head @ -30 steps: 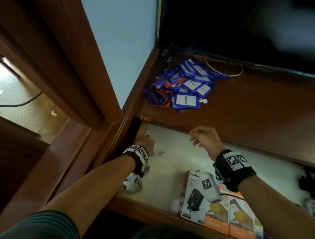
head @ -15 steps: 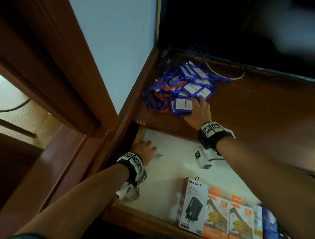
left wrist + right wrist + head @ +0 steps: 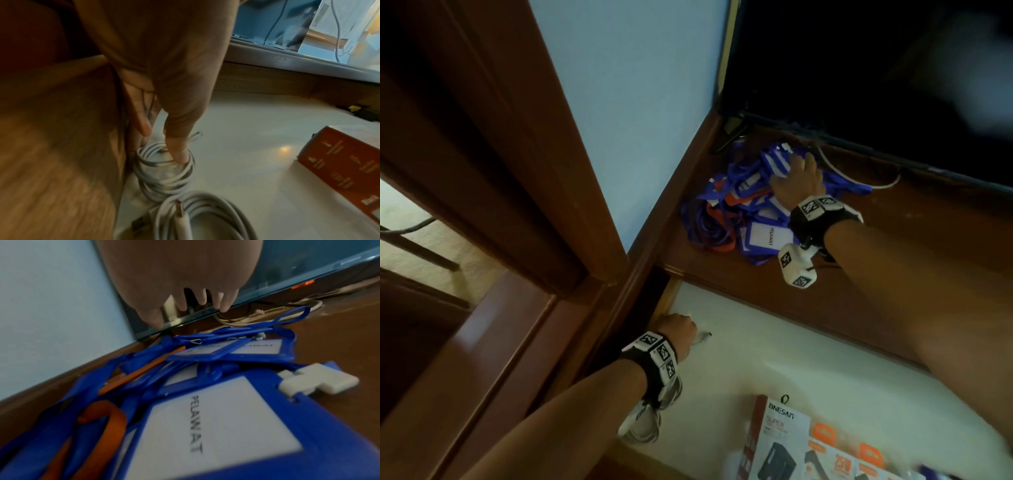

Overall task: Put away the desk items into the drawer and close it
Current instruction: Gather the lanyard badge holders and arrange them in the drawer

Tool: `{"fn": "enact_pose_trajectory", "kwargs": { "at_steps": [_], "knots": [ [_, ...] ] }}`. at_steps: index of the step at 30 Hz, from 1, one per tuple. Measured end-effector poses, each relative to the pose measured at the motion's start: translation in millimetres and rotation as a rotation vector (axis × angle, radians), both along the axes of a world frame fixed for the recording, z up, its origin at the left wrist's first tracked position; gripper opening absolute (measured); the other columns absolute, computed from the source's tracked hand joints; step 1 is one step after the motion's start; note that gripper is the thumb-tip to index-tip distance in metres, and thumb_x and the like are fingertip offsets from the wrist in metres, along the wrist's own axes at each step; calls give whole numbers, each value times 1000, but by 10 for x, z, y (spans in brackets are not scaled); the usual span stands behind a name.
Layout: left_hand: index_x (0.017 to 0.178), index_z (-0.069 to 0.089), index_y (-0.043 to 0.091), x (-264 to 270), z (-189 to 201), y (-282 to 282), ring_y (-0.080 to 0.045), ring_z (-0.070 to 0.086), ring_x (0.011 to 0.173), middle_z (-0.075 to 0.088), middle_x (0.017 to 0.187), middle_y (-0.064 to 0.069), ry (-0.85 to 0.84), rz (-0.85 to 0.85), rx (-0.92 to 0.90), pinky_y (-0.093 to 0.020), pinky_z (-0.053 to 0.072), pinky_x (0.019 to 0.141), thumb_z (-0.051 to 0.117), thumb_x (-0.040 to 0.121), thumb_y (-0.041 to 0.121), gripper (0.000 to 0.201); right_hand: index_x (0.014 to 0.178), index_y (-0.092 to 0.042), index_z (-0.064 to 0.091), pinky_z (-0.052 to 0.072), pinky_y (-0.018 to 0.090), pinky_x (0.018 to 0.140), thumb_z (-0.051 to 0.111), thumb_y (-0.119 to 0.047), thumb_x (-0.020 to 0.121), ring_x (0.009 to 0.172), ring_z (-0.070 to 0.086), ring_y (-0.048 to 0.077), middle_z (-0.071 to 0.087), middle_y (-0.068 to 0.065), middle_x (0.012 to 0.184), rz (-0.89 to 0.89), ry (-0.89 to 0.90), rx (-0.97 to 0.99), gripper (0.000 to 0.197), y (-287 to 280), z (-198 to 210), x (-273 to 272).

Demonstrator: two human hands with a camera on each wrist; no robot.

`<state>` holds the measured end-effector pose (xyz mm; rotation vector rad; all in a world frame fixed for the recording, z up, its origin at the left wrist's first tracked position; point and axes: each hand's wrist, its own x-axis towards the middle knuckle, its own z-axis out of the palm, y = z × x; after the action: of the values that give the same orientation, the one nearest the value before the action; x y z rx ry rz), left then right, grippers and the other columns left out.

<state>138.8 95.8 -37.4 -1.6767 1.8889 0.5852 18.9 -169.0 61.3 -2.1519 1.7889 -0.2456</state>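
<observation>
Now right hand [image 3: 796, 181] reached farther over badges [image 3: 750, 212]

We wear a black band on each bare forearm, the left wristband [image 3: 655, 356] and the right wristband [image 3: 822, 214] both set with white squares printed in black block codes. A white coded camera block [image 3: 796, 265] hangs under the right one. Our arms are bare to past the elbow.

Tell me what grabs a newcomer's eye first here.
The tangled heap of blue badge holders on the brown desktop by the wall, with the right hand spread over it. Below, in the open drawer, the left hand touches a coiled white cable at its left wall.
</observation>
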Motion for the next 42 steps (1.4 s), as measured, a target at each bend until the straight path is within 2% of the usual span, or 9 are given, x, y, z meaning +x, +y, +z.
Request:
{"fn": "enact_pose_trajectory", "kwargs": {
  "at_steps": [4,7,12,18,22,26,30,36,42],
  "knots": [
    [133,50,10,27,50,18,-34,54,116,50,132,-18,11,-48,53,-40,46,90,39,100,13,35,152,-31,13,18,56,114,46,-44,95,145,5,42,1,9,161,15,121,161,68,-132,-118,6],
    [142,41,17,44,51,22,-36,52,117,40,139,-20,19,-80,71,-41,46,90,40,99,11,43,148,-40,22,18,58,111,47,-48,91,142,7,45,7,3,161,36,122,220,63,-63,-193,41],
    [148,31,19,52,-52,18,-32,58,110,58,123,-14,51,-63,21,-39,49,83,41,96,8,54,135,-23,44,27,57,103,49,-30,92,130,31,41,42,10,142,90,225,-47,44,120,-214,97],
    [144,36,14,12,-83,71,-33,56,112,51,128,-16,-3,-33,37,-41,48,88,42,97,12,47,117,-10,55,28,56,99,47,-10,90,123,36,39,60,15,119,150,256,-178,28,259,-163,-33],
    [147,28,28,-10,-84,168,-37,36,123,26,142,-15,80,-149,-9,-45,38,94,59,87,18,69,109,-6,57,32,57,99,44,-4,89,123,36,39,58,19,115,151,254,-175,24,313,-48,-120],
    [137,44,24,-158,-102,369,-35,34,124,31,143,-16,151,-395,-68,-46,32,95,59,83,15,56,141,-17,36,24,55,107,54,-19,88,136,21,38,33,15,148,229,180,-73,56,322,-46,-143],
    [138,42,33,-192,-200,523,-34,33,125,37,138,-12,115,-325,-61,-48,27,102,63,80,26,63,147,-32,23,20,58,111,51,-38,91,142,11,38,11,4,159,263,243,42,63,260,-204,-32],
    [139,33,29,-163,-284,665,-37,29,128,34,140,-12,21,-185,-68,-54,22,107,65,76,52,75,138,-28,40,23,60,106,50,-42,90,135,23,39,28,5,152,225,243,-15,51,308,-266,45],
    [136,33,26,-177,-260,648,-37,29,129,34,138,-10,-7,-65,-81,-54,23,107,73,72,35,76,134,-17,48,29,58,105,51,-38,94,129,34,41,43,14,140,259,275,-108,45,398,-221,-17]
  ]
}}
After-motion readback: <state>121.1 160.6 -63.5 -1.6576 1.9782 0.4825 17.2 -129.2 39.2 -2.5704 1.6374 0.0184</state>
